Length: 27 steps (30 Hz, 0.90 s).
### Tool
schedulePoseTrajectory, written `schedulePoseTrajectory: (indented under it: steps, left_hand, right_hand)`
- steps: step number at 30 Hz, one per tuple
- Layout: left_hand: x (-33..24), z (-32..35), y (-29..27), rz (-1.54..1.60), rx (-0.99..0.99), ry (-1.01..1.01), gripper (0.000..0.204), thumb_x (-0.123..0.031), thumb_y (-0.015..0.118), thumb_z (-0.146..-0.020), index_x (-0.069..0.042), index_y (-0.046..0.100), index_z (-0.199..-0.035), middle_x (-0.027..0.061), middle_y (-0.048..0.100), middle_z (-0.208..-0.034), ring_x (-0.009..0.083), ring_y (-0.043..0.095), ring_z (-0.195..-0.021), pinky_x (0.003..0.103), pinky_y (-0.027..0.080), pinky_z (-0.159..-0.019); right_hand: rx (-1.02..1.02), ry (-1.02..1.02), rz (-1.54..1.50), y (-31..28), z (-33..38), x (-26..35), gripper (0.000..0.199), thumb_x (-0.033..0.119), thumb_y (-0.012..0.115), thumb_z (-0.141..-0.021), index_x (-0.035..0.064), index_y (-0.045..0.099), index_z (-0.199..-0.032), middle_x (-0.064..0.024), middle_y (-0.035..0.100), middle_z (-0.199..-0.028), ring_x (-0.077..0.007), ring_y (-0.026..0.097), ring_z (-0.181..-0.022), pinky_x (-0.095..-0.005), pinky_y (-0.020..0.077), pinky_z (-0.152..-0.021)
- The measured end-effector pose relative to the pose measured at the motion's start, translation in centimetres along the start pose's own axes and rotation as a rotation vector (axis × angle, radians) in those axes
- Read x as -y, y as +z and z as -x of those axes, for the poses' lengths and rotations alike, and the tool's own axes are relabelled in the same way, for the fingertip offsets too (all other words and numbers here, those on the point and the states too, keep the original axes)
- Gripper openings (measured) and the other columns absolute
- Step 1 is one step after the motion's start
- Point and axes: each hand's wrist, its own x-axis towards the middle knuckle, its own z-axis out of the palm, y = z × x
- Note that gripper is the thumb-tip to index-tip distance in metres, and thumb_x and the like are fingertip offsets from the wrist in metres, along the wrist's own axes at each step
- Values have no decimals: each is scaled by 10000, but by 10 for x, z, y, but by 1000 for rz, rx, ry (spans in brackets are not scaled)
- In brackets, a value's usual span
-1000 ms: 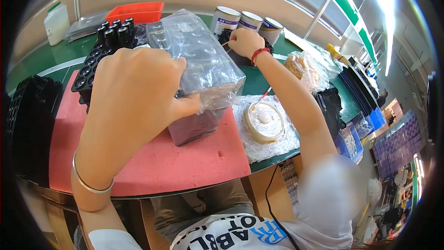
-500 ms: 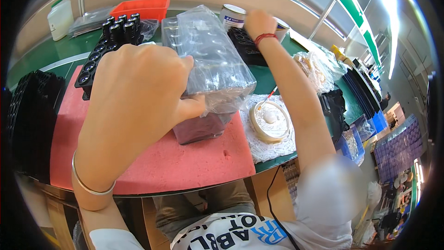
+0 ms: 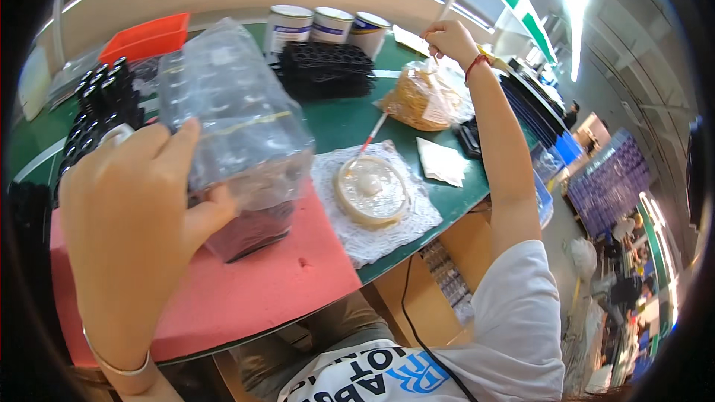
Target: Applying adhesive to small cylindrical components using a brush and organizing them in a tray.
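My left hand (image 3: 141,201) is closed on the near left edge of a bulky block of clear plastic trays (image 3: 238,97). A thin yellowish band crosses the block, and its darker lower front rests on a pink foam mat (image 3: 298,253). At the far right, my right hand (image 3: 452,42) is raised with its fingers pinched over a clear plastic bag (image 3: 424,97) of tan, band-like pieces. A thin yellowish strand shows below the fingertips, seemingly a rubber band.
A round, shallow dish (image 3: 371,190) lies on crumpled white paper, a red-and-white stick (image 3: 374,132) at its rim. Behind stand three cans (image 3: 328,26) and stacked black trays (image 3: 324,71). Black cylinders (image 3: 108,93) and a red bin (image 3: 145,37) stand left; a folded white cloth (image 3: 442,162) lies right.
The view has turned right. My right hand has gone from near the cans to above the bag, its fingers now pinched. My left hand stays on the plastic block.
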Motion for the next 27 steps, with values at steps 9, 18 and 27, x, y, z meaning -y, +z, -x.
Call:
schedulePoseTrajectory:
  steps: [9, 18, 27]
  left_hand:
    - [-4, 1, 2, -92, -11, -4, 369, -128, 608, -575, -5, 609, -923, 111, 499, -701, 279, 505, -647, 367, 400, -581]
    - [-7, 3, 1, -86, 2, -25, 378, -117, 619, -565, -10, 610, -927, 108, 513, -718, 275, 516, -662, 366, 409, -590]
    - [-5, 2, 1, -100, 17, -19, 386, -117, 620, -565, -7, 606, -934, 109, 518, -725, 266, 518, -666, 359, 411, -590]
  right_hand:
    - [-198, 196, 102, -48, 5, -73, 153, 170, 609, -690, 37, 674, -731, -43, 633, -599, -99, 597, -523, -222, 491, -534]
    - [-161, 293, 148, -35, 0, -116, 141, 167, 627, -662, 61, 684, -735, -28, 631, -594, -94, 615, -567, -231, 497, -562]
    - [199, 97, 186, -2, 0, -128, 192, 116, 604, -622, 57, 674, -791, -55, 636, -758, -135, 571, -656, -234, 472, -612]
